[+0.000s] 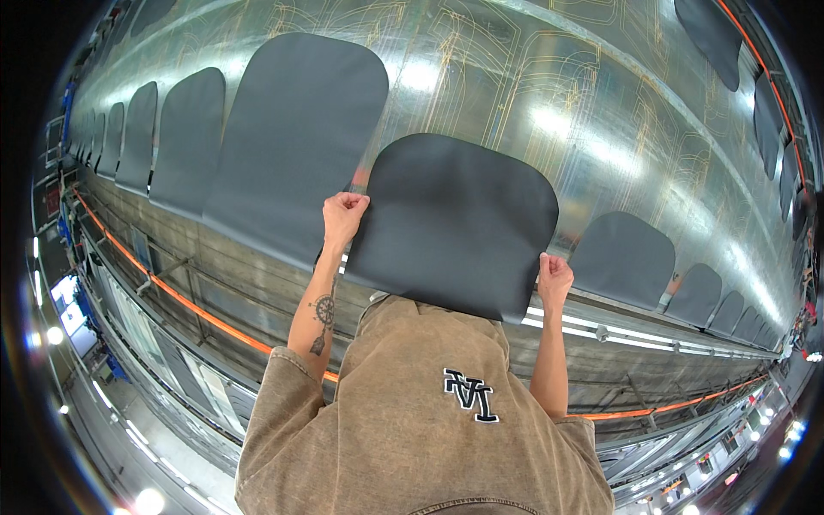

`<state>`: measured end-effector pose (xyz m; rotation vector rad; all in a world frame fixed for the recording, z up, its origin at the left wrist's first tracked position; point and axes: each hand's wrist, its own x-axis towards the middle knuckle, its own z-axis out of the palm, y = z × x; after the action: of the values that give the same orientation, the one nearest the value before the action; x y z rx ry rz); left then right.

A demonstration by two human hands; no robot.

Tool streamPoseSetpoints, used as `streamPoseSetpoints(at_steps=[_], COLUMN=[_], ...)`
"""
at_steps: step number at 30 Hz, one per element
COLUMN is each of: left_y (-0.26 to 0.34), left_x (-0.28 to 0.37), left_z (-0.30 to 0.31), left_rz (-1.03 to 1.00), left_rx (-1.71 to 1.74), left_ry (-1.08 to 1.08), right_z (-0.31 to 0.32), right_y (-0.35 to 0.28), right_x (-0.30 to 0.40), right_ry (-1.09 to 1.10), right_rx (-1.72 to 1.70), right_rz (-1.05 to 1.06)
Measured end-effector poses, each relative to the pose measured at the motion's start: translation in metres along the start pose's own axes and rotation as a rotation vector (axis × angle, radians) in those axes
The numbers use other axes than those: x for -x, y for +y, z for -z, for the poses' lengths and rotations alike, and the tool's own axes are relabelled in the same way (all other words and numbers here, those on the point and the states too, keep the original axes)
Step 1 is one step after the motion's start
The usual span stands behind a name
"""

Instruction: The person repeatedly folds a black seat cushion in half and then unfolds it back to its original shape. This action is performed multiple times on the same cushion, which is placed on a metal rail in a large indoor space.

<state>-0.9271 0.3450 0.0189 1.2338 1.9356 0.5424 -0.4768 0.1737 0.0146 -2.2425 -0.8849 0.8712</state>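
Note:
A dark, flexible sheet panel point(454, 225) with a rounded far end spans the gap between my hands, close in front of my body. My left hand point(344, 215) pinches its left edge between thumb and fingers. On the opposite side, my right hand point(555, 273) grips the right edge in a similar pinch. The panel's near edge hangs by my shirt, past the edge of a long metal table point(476, 71). Just left of it lies a larger grey panel point(302, 129) of the same rounded shape, and a smaller panel point(624, 257) lies to the right.
Several more panels point(190, 138) line the table's near edge to both sides. Others point(711, 38) lie along the far right side. Yellowish outlines point(560, 64) mark the metal surface. An orange rail or cord point(193, 306) runs behind me.

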Motion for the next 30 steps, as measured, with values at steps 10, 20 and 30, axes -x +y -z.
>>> streamPoseSetpoints(at_steps=[10,20,30], left_y=[0.002,-0.003,0.002], left_x=[0.001,-0.002,0.0], left_z=[-0.001,-0.002,-0.001], left_rz=[0.021,0.016,0.004], left_rx=[-0.001,0.046,0.081], left_ry=[-0.01,-0.058,-0.029], right_z=[-0.002,-0.003,-0.004], right_y=[0.0,-0.004,-0.005], right_x=[0.001,0.002,0.003], right_ry=[0.045,0.075,0.099], right_rx=[0.016,0.008,0.031], right_rz=[-0.017,-0.01,0.022])
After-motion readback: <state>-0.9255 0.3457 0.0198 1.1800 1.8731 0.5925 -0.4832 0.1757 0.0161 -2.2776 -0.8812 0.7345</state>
